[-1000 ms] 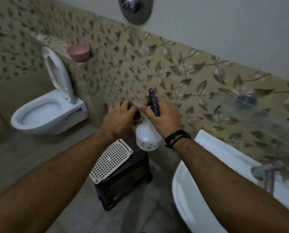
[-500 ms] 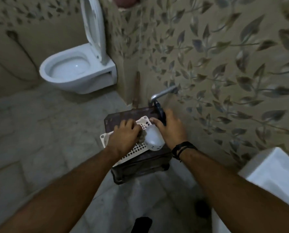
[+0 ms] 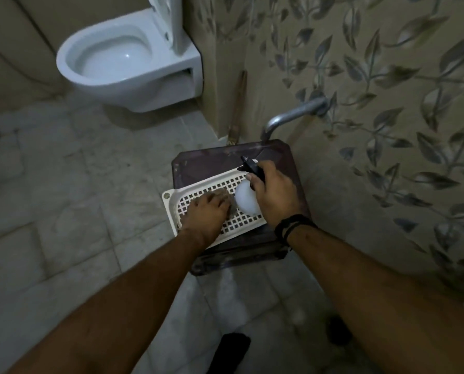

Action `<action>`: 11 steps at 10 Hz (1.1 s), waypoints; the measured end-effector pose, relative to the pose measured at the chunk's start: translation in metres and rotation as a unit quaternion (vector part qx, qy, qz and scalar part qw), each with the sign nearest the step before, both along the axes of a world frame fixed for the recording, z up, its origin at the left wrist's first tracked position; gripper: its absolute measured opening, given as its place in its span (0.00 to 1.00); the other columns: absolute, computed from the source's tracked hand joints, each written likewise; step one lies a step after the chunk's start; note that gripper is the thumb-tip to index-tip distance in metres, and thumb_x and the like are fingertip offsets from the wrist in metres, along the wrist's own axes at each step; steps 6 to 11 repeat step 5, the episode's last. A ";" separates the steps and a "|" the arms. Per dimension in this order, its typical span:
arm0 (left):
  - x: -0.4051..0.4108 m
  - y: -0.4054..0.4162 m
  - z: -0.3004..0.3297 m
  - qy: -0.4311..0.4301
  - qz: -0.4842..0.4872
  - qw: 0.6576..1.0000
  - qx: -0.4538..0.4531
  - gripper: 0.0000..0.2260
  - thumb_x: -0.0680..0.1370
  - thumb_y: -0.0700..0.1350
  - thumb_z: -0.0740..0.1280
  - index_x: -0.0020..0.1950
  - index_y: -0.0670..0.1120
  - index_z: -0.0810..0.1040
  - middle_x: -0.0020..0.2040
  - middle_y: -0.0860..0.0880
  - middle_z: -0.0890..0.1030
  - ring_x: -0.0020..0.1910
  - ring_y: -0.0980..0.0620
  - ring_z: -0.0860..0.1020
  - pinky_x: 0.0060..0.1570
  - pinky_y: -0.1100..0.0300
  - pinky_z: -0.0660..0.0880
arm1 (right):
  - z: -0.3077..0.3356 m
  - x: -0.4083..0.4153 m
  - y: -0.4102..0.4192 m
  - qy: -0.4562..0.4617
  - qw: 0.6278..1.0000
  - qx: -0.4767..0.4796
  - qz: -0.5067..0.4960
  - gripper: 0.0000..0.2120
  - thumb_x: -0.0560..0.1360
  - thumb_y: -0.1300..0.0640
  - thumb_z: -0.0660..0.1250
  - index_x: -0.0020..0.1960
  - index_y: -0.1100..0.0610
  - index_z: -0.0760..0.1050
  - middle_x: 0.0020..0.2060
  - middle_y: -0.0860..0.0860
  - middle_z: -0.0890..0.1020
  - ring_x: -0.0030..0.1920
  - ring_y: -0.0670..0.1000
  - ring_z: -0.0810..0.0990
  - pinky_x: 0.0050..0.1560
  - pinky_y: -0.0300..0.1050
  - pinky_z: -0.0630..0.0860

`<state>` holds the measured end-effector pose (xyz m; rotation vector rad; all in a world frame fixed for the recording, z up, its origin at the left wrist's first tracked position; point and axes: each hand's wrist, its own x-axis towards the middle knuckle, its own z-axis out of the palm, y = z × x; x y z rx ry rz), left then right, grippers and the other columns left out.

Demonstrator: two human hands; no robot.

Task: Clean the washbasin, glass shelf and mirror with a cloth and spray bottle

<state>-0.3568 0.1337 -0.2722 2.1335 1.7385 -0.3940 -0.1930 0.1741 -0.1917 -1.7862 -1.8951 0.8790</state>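
Observation:
My right hand [image 3: 275, 194] grips the black trigger head of a white round spray bottle [image 3: 245, 199], which rests low over a white perforated tray [image 3: 198, 193]. A brownish cloth [image 3: 225, 197] lies bunched on the tray just left of the bottle, and my left hand [image 3: 205, 215] is closed over it, pressing down. The tray lies on a dark brown stool [image 3: 214, 157]. Washbasin, glass shelf and mirror are out of view.
A white wall-hung toilet [image 3: 128, 58] with raised lid stands at upper left. A metal tap [image 3: 293, 116] juts from the leaf-patterned wall [image 3: 374, 76] above the stool. A brush handle [image 3: 239, 103] leans in the corner. Grey floor tiles [image 3: 63, 184] spread to the left.
My view has tilted down from the wall and basin toward the floor. Both hands have lowered the bottle and the cloth from chest height onto the tray on the stool.

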 end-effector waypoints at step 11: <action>0.024 -0.033 0.065 -0.001 -0.043 0.998 -0.051 0.29 0.83 0.53 0.59 0.82 0.50 0.55 0.84 0.48 0.50 0.82 0.43 0.45 0.75 0.31 0.50 | 0.054 0.043 -0.069 -0.049 0.996 -0.003 -0.073 0.26 0.83 0.47 0.66 0.78 0.55 0.70 0.73 0.55 0.77 0.70 0.60 0.77 0.68 0.51 0.70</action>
